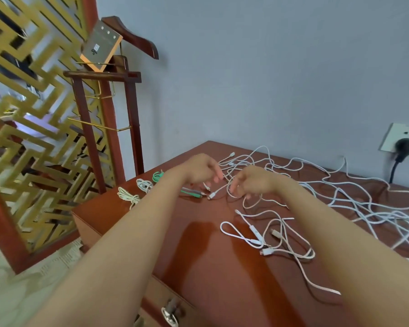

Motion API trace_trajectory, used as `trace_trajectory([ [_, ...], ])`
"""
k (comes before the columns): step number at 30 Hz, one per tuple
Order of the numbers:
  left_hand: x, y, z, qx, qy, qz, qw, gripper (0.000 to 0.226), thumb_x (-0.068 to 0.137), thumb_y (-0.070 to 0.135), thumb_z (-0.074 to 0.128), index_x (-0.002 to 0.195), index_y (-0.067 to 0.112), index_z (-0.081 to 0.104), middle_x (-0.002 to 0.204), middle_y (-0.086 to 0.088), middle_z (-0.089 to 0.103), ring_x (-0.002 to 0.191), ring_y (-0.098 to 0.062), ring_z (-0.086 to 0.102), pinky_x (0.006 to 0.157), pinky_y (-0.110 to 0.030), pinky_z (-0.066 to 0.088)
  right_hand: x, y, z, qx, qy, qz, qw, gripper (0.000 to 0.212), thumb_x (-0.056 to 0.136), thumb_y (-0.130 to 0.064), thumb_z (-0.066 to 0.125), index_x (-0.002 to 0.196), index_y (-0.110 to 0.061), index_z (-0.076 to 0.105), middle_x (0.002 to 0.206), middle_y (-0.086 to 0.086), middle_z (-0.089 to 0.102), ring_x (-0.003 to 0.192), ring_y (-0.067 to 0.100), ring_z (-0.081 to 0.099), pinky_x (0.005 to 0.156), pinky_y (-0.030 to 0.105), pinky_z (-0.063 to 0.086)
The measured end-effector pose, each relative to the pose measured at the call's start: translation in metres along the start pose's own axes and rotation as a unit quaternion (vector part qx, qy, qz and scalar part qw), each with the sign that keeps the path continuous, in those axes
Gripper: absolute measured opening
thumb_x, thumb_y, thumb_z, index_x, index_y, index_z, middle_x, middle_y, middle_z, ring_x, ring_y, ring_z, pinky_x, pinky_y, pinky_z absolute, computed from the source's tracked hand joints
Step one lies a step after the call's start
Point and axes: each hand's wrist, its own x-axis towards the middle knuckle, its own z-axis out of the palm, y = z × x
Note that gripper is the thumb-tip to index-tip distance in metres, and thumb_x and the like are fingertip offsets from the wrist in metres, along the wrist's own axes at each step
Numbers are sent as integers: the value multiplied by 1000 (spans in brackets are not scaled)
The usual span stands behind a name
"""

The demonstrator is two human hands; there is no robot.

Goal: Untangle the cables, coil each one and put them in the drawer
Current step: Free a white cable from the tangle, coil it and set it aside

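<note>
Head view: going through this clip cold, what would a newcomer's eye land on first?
A sprawl of tangled white cables covers the right and far side of the red-brown desk top, and the left hand and right hand meet at its left edge, the right hand's fingers curled round a strand. Three small coiled cables, one green, lie at the desk's far left corner, before a gold lattice screen.

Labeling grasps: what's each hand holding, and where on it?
Right hand pinches a white cable mid-length, not at a plug. Left hand: hold unclear.
</note>
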Motion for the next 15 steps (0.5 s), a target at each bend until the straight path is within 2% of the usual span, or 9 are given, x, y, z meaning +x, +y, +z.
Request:
trace_trajectory([
  [3,-7,28,19,84,-133,11,988,29,87,-3,44,84,16,65,79,3,63,66,-11,58,65,-24,46,-22,13,-10,-34,-59,31,997,20,80,6,56,76,-12,65,58,-4,61,45,4,52,43,14,36],
  [6,-9,56,38,118,-219,14,968,22,90,2,52,103,12,67,81,4,63,69,-8,59,60,-19,46,-44,21,-15,-25,-107,72,991,19,81,5,60,72,-11,61,41,-7,55,35,2,49,35,12,34],
  [8,-9,70,50,131,-258,14,957,22,89,5,57,109,10,66,80,5,63,69,-7,60,61,-17,50,-55,27,-15,-27,-134,104,985,17,82,-1,65,69,-11,60,41,-6,57,34,2,49,35,13,34],
  [12,-12,83,72,161,-297,30,941,27,87,5,61,114,11,65,83,2,64,71,-7,61,62,-15,51,-74,38,-10,-81,-218,200,952,18,81,-23,71,69,-11,64,51,-2,64,42,5,57,48,17,34],
  [15,-15,89,86,180,-315,42,931,36,83,5,66,118,14,63,93,1,64,87,-13,61,63,-16,50,-89,44,-6,-76,-236,228,942,25,78,-34,73,75,-11,63,61,1,67,50,9,63,50,16,38],
])
